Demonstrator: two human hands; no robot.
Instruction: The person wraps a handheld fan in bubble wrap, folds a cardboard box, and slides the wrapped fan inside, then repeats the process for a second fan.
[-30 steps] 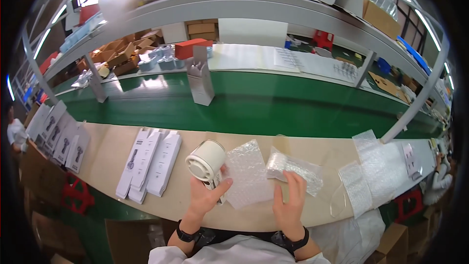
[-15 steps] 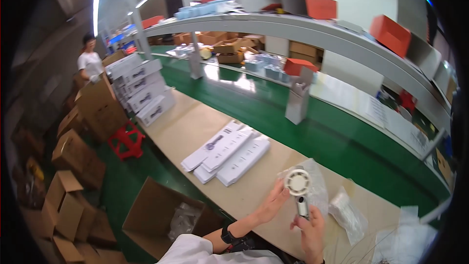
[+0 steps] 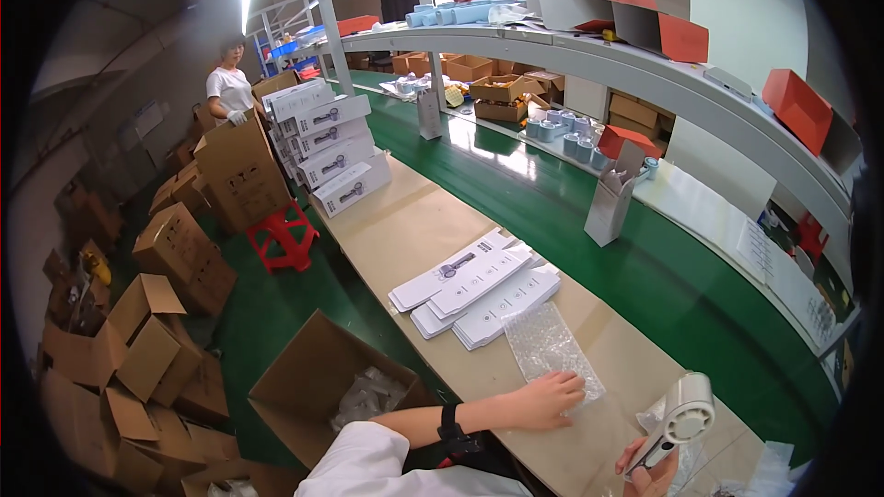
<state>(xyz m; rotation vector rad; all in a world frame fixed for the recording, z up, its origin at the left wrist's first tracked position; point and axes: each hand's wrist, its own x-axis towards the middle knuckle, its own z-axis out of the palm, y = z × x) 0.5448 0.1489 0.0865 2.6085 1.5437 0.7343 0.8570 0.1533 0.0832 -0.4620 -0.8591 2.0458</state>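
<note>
Since a moment ago the left hand has let go and now lies flat, fingers open, on the clear bubble-wrap bag at lower centre of the worktop, while the right hand, at the lower right, stays closed around the handle of the small white handheld fan.

1. One white handheld fan was at the lower right.
2. One bubble-wrap bag lay at lower centre.
3. One red stool stood at centre left.
4. One person in white stood at upper left.
</note>
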